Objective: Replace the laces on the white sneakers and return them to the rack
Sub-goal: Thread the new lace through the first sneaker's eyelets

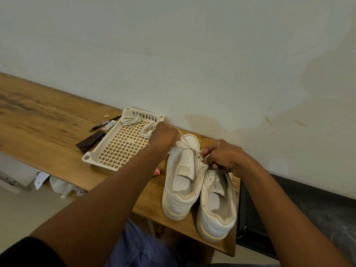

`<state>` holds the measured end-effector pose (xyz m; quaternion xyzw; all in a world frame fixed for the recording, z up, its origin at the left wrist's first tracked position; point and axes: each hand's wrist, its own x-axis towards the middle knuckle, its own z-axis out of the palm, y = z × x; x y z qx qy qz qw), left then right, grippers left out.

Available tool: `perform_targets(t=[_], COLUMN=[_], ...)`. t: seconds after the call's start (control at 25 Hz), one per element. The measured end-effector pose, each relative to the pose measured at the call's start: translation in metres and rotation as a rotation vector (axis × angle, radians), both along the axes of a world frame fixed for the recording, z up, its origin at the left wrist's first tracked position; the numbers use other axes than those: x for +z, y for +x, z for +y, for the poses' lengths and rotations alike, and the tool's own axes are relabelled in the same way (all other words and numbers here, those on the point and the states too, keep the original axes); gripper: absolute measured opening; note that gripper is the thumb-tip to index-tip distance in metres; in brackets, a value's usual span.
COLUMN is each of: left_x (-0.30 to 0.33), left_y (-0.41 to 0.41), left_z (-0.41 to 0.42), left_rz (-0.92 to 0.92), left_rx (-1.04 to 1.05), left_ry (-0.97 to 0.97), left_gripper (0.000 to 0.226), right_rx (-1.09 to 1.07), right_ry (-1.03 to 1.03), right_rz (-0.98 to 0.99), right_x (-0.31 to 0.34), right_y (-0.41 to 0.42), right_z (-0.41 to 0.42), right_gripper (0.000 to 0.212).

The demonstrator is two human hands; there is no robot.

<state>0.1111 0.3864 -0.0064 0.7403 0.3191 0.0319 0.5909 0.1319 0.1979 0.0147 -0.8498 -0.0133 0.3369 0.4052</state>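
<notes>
Sneakers, white, one pair, heels toward me at the near right end of the desk (pixel 48 105). Left sneaker (pixel 181 182) is the one in work; right sneaker (pixel 217 205) sits touching it at 3 o'clock, its upper eyelets bare.

Lace (pixel 185 140), pale, runs taut from the eyelet row of the left sneaker up toward 11 o'clock into my left hand (pixel 163 136), which is curled round the free end and drawing it away. My right hand (pixel 223 158) pinches the eyelet flap of that same sneaker, fingers bent on the edge, steadying it.

Handling note, my judgement: whether this lace is going in or coming out I cannot tell. Either way, pull along the line of the eyelet, not across it, so the tip does not snag; keep the right-hand pinch close beside the working eyelet so the sneaker does not lift or slide against its partner.

Tray (pixel 90 158), cream, gridded, at 10 o'clock from the sneakers, holding loose laces (pixel 133 120) at its far end. Beyond the tray at 10 o'clock: marker pen (pixel 106 123), small white box (pixel 109 125), dark cloth (pixel 90 141). Small red item (pixel 157 171) partly hidden just left of the left sneaker.
</notes>
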Motion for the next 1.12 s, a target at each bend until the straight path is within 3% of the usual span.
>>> perform_targets(t=[0.08, 0.28, 0.44, 0.56, 0.6, 0.72, 0.8, 0.88, 1.0, 1.12], left_x=[0.008, 0.007, -0.004, -0.003, -0.002, 0.004, 0.005, 0.005, 0.006, -0.004], left_y=[-0.001, -0.007, -0.006, -0.004, -0.003, 0.0, 0.001, 0.002, -0.005, -0.006], left_z=[0.0, -0.009, -0.011, -0.011, -0.01, -0.002, 0.001, 0.004, -0.005, -0.008], left_rz=[-0.006, -0.071, -0.104, -0.072, -0.033, 0.025, 0.001, -0.068, -0.112, -0.058], left_rx=[-0.081, -0.537, -0.502, -0.344, -0.272, -0.052, -0.038, -0.218, -0.536, -0.581], left_ry=[-0.01, 0.56, 0.702, 0.612, 0.525, 0.016, -0.035, 0.218, 0.628, 0.771], left_gripper=[0.024, 0.023, 0.009, 0.011, 0.015, 0.043, 0.031, 0.018, 0.019, 0.016], right_rx=[0.01, 0.043, 0.05, 0.054, 0.056, 0.047, 0.042, 0.048, 0.052, 0.056], right_ry=[-0.015, -0.048, -0.048, -0.048, -0.047, -0.029, -0.022, -0.03, -0.044, -0.037], right_rz=[-0.007, -0.03, -0.039, -0.035, -0.034, -0.029, -0.027, -0.028, -0.035, -0.044], right_x=[0.0, 0.001, 0.002, 0.004, 0.004, 0.007, 0.008, 0.008, 0.009, 0.011], right_y=[0.0, 0.001, -0.001, -0.002, -0.002, -0.004, -0.005, -0.006, -0.005, -0.007], right_z=[0.0, 0.002, 0.003, 0.004, 0.004, 0.004, 0.004, 0.004, 0.004, 0.004], right_gripper=[0.022, 0.023, 0.026, 0.026, 0.026, 0.027, 0.027, 0.027, 0.027, 0.026])
